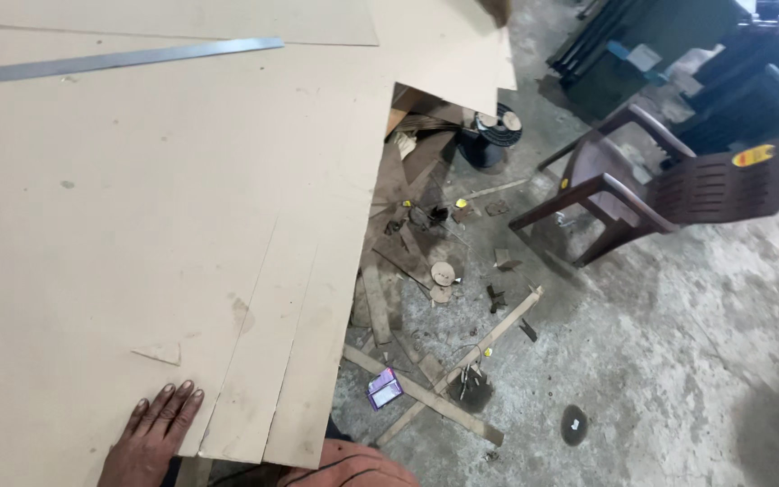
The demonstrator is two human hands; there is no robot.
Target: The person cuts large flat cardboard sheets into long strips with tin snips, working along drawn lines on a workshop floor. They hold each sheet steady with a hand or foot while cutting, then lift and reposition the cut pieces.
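Note:
My left hand [151, 437] lies flat, fingers spread, on the near edge of a large tan board [137, 207] that fills the left half of the view. It holds nothing. Several board sheets are stacked, their edges stepped near the hand. A long metal straightedge [119, 59] lies across the far part of the board. A small triangular offcut [160, 352] rests just beyond my fingers. My right hand is out of view; only an orange-clad knee [353, 464] shows at the bottom edge.
To the right of the boards, the concrete floor is littered with wood strips [426, 392], round wooden discs [442, 275] and scraps. A dark brown plastic chair [669, 180] stands at the right. A black spool [490, 135] sits near the board's far corner.

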